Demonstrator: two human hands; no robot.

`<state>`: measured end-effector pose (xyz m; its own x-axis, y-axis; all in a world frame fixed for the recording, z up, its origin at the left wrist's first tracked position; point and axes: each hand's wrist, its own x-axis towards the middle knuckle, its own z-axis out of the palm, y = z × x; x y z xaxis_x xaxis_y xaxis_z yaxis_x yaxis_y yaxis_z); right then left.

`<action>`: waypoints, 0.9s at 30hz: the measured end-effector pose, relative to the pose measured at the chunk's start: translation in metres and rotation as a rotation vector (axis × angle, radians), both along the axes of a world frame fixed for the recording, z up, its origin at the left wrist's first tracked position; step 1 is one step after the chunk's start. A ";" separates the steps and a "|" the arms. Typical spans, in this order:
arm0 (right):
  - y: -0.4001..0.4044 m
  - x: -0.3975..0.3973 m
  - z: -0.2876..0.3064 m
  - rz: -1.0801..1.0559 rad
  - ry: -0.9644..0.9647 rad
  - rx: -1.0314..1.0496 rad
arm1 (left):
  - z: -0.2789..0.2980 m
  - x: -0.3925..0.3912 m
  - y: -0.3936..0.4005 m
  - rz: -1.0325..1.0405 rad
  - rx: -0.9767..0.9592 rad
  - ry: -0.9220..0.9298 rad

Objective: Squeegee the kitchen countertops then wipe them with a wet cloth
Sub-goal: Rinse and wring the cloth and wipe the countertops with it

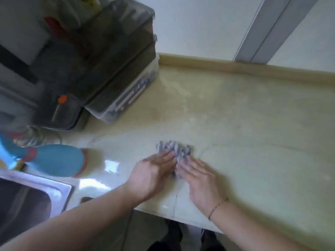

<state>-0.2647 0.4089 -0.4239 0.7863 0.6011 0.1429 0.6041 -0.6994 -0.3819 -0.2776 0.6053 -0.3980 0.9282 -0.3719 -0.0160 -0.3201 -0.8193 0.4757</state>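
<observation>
Countertop: both hands flat, pressing the cloth.

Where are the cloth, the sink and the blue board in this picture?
cloth [174,148], head view, on its bunched middle above the fingers.
sink [59,187], head view, on its steel rim.
blue board [58,160], head view, on its flat blue face.

Cloth blue-white checked. Countertop pale yellow-beige, marbled. Mat teal, red trim. Storage boxes smoky grey. Sink silver.
</observation>
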 end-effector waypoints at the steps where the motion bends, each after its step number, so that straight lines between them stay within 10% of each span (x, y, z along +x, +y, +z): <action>1: -0.003 -0.025 0.000 0.019 -0.005 0.012 | 0.001 -0.025 -0.002 -0.003 0.008 0.010; 14: -0.054 -0.042 0.000 0.133 -0.255 0.049 | -0.012 -0.058 -0.034 -0.143 0.099 -0.140; 27: -0.116 0.287 0.009 -0.303 0.007 -0.231 | -0.017 0.289 -0.159 0.121 0.177 -0.105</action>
<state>0.0226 0.2930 -0.4149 0.9338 0.3571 0.0245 0.3547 -0.9141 -0.1964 0.0118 0.4465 -0.4149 0.9659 -0.2574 0.0275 -0.2541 -0.9225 0.2906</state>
